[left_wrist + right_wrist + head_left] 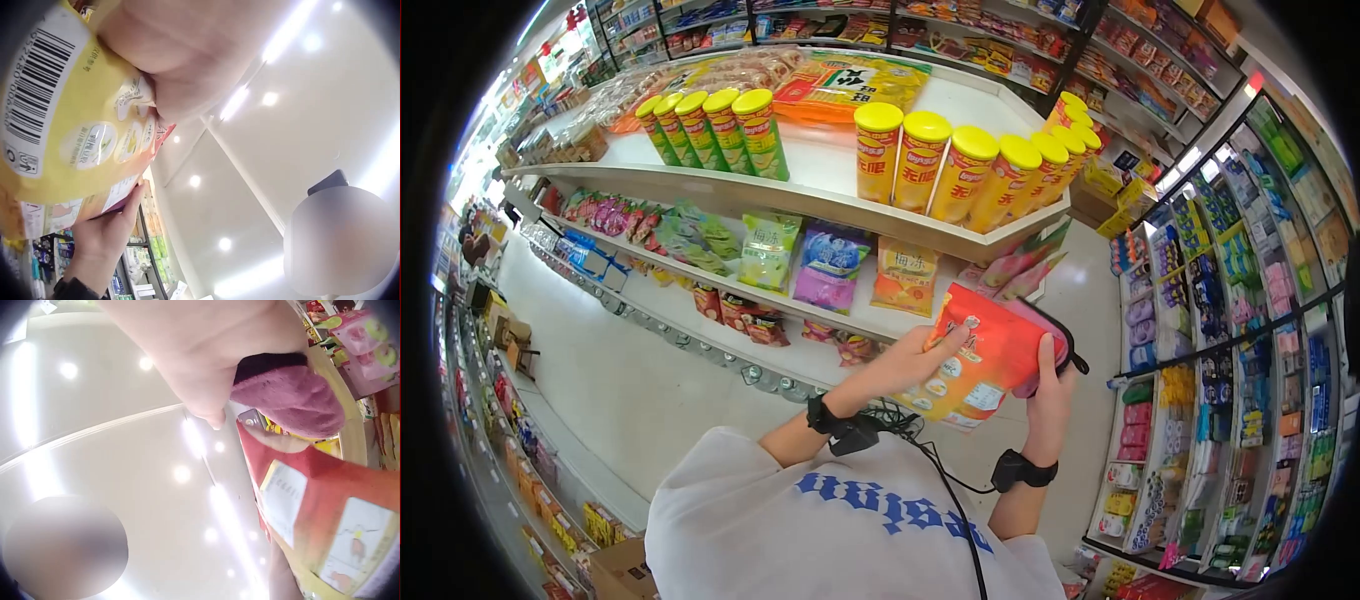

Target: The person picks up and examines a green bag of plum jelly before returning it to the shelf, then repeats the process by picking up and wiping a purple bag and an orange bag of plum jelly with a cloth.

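Observation:
A red, orange and yellow snack bag point(985, 365) is held up between both hands, its barcode side showing in the left wrist view. Its left edge is gripped by my left hand point(920, 360), thumb across the front. On the other edge, my right hand point(1050, 390) holds the bag with its thumb on the front. Against that palm is a purple fuzzy item point(290, 403) with black trim, partly behind the bag; a black strap loop point(1079, 362) sticks out beside it.
Yellow-lidded canisters point(920, 160) line the edge of a white display shelf point(820, 180). Below hang or lie snack bags point(830, 265). Racks of packaged goods point(1220, 400) stand on the right, and black cables point(945, 465) run over the shirt front.

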Demonstrator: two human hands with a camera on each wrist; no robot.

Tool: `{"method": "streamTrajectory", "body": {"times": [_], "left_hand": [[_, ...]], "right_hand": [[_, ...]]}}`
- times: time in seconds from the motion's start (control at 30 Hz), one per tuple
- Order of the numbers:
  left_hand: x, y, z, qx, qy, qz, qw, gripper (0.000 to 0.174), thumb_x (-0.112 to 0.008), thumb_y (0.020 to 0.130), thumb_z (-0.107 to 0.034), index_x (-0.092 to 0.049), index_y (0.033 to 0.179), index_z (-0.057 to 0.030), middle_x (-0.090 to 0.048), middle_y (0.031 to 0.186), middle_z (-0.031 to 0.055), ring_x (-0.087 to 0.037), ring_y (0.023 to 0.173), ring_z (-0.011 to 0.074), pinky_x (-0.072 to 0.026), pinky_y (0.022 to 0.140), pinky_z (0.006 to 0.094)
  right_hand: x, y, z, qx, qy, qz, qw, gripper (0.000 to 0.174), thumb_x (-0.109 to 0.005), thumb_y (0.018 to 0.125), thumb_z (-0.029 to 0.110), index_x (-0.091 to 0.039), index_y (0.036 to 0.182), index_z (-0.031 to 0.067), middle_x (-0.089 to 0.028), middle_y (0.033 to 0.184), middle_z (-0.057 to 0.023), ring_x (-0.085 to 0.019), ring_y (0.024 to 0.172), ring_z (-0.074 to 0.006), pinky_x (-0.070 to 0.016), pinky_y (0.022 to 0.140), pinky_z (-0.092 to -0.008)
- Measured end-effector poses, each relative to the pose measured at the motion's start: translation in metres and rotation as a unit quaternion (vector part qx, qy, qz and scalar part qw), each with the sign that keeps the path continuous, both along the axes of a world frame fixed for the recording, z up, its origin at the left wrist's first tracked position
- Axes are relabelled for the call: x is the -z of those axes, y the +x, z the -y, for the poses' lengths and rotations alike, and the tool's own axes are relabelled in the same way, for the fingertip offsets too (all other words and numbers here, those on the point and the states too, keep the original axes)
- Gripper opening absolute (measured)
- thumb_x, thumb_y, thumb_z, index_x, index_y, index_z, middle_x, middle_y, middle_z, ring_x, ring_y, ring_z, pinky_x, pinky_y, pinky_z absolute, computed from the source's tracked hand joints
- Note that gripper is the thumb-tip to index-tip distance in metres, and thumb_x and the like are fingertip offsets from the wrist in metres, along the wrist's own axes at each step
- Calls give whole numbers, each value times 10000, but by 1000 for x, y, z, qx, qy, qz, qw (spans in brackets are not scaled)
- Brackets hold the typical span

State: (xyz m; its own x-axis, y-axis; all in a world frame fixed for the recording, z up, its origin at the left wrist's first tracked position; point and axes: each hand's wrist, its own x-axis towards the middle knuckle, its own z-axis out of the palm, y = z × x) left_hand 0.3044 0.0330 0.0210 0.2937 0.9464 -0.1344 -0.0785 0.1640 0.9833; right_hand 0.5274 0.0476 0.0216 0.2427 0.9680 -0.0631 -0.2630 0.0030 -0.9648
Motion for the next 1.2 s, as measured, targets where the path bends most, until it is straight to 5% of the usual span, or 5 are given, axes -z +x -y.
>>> {"method": "streamTrajectory", "body": {"times": [0.2, 0.4, 0.67, 0.97, 1.2], "left_hand": [[14, -2, -2, 20, 3, 3, 1000, 573, -466, 1017, -585, -640, 940, -44, -503, 684, -53, -446, 596, 42, -363, 511, 229], [13, -2, -8, -106, -57, 116, 986, 511, -511, 1015, -536, -639, 1038, -41, -621, 842, -15, -566, 726, 66, -465, 617, 234], [20, -19, -19, -169, -138, 200, 955, 512, -579, 998, -480, -567, 1231, -25, -687, 1062, 49, -676, 935, 107, -556, 802, 257], [10, -20, 0, 3, -38, 244, 969, 626, -772, 873, -105, -447, 1399, -10, -620, 1279, 91, -617, 1159, 182, -526, 963, 325], [18, -25, -6, -26, -63, 180, 981, 543, -749, 896, -112, -491, 1363, -10, -621, 1285, 89, -619, 1142, 170, -513, 972, 332]], "right_hand": [[3, -9, 0, 82, 57, 114, 988, 237, -736, 933, 235, -680, 1025, 24, -682, 875, 0, -616, 737, -83, -477, 641, -238], [-12, -22, 8, 33, 43, 15, 998, 353, -683, 969, 295, -660, 1134, -17, -676, 1036, -61, -611, 922, -115, -494, 821, -278], [23, -44, 16, -133, 36, 223, 965, 341, -637, 998, 258, -626, 1119, -61, -666, 1006, -41, -591, 913, -121, -486, 854, -281], [37, -38, 10, 7, 5, 80, 997, 386, -718, 949, 301, -633, 1106, -42, -660, 1048, -79, -608, 939, -124, -497, 853, -297], [17, -25, 0, 154, 59, 94, 982, 487, -594, 1007, 442, -610, 1120, -31, -640, 1082, -81, -593, 956, -132, -476, 880, -293]]}}
